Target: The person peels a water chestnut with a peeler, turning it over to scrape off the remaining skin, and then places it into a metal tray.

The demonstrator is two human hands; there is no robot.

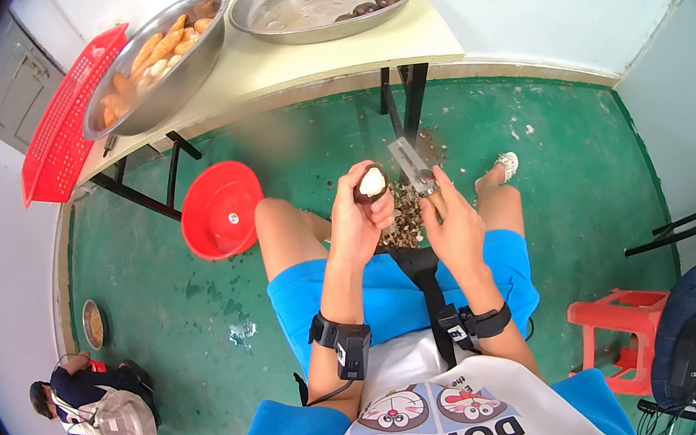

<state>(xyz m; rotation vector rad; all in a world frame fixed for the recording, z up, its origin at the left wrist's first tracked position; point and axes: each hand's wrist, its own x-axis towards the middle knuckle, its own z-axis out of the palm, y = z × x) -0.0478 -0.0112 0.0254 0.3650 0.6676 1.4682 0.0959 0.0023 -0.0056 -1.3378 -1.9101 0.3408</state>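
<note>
My left hand (355, 219), raised over my lap, has its fingers wrapped round a partly peeled water chestnut (372, 182). Dark brown skin rings its bare white flesh, which faces up. Just to the right, my right hand (458, 228) grips a peeling knife (414, 167) by its wooden handle. The broad metal blade points up and away from me, with a gap between it and the water chestnut. Below both hands, a heap of brown and pale peelings (405, 216) lies on the floor between my legs.
On the table (307, 63) ahead stand a metal bowl (161, 110) of orange and white peeled pieces, a round pan (329, 31) with several dark water chestnuts, and a red basket (70, 106). A red basin (223, 209) sits left. Other people are at both sides, near red stools (621, 325).
</note>
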